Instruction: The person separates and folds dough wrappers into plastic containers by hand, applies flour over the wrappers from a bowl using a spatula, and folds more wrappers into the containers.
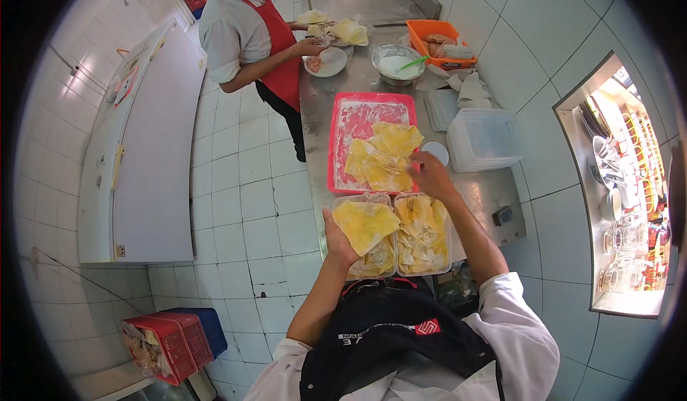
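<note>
In my left hand [339, 244] lies a floured yellow dough wrapper [366, 224], held flat above the left clear plastic container [370, 272]. More folded wrappers [370, 258] show in that container below it. My right hand [432, 176] is curled at the right edge of a loose pile of yellow wrappers [382, 156]. Its fingertips are partly hidden, so a grip on a wrapper cannot be made out. The pile rests on a flour-dusted pink tray [343, 132]. Beside the left container, a second container [449, 250] is filled with folded wrappers [422, 234].
A co-worker [252, 36] in a red apron handles wrappers near a plate [334, 61] on the steel table [316, 100]. Beyond the tray stand a flour bowl [397, 61] and an orange crate [418, 30]. Stacked clear containers [483, 140] and a white round lid [436, 153] are at right.
</note>
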Demonstrator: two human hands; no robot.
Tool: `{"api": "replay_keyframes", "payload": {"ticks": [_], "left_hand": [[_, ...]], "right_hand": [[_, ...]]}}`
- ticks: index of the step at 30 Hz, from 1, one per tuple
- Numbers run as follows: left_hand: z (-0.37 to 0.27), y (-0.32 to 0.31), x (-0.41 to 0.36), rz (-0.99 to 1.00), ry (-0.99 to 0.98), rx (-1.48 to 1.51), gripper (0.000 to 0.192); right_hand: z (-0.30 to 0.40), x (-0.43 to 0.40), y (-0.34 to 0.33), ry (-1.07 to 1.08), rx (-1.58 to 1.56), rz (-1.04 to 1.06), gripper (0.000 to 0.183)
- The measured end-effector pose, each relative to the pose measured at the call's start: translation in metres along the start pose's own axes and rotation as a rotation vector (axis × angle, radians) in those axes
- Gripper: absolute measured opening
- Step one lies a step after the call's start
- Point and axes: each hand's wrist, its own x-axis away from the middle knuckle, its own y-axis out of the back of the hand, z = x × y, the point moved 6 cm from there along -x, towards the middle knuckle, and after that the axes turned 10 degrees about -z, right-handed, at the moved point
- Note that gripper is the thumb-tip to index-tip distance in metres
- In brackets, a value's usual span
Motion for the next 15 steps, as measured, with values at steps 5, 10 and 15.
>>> {"api": "replay_keyframes", "payload": {"ticks": [5, 10, 15], "left_hand": [[-0.001, 0.007, 0.012, 0.082, 0.006, -0.026, 0.065], [-0.003, 0.019, 0.017, -0.055, 0.001, -0.223, 0.054], [-0.009, 0.031, 0.023, -0.322, -0.024, -0.322, 0.044]], "right_hand": [[-0.079, -0.003, 0.006, -0.009, 0.467, -0.136, 0.043], [-0.094, -0.003, -0.011, 0.023, 0.636, -0.052, 0.047], [-0.069, -0.003, 0.008, -0.020, 0.406, -0.187, 0.037]]}}
